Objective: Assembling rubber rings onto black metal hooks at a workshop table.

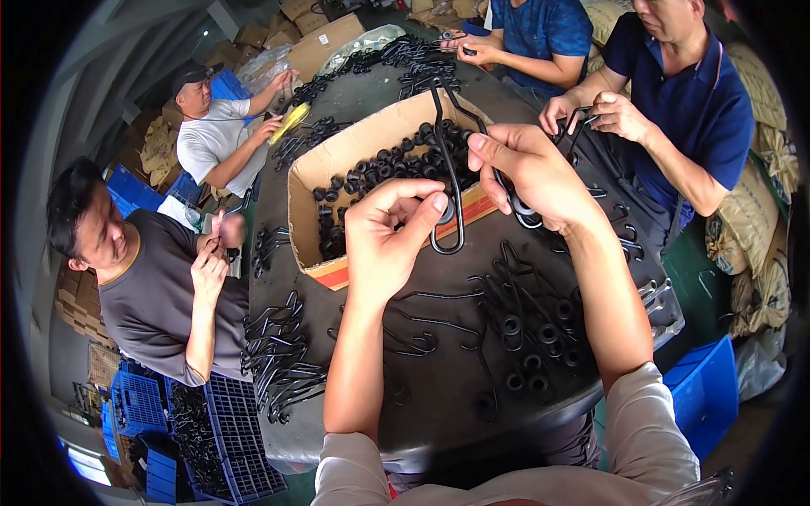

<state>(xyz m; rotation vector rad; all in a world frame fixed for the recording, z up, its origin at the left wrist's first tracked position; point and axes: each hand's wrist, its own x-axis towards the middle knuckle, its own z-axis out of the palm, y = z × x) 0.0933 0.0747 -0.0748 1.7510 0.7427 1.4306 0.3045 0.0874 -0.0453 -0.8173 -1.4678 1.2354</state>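
Observation:
In front of me, a bent black metal rod (445, 156) stands upright above the table, one leg by each hand. My left hand (384, 232) is closed, pinching near the curved lower end of the left leg, where a dark round bushing shows partly behind the fingertips. My right hand (540, 173) is closed on the right leg, thumb against the curled fingers. Below that hand a black ring-shaped piece (527, 218) shows; whether it sits on the rod I cannot tell. Behind the rod stands an open cardboard box (316, 181) holding many black rubber bushings (371, 174).
Loose bent rods (287, 363) lie piled at the table's left, and rods with bushings (548, 333) at its front right. Co-workers (160, 278) sit at the left, far left and far right. A blue crate (704, 396) stands right of the table, stuffed sacks (747, 211) beyond.

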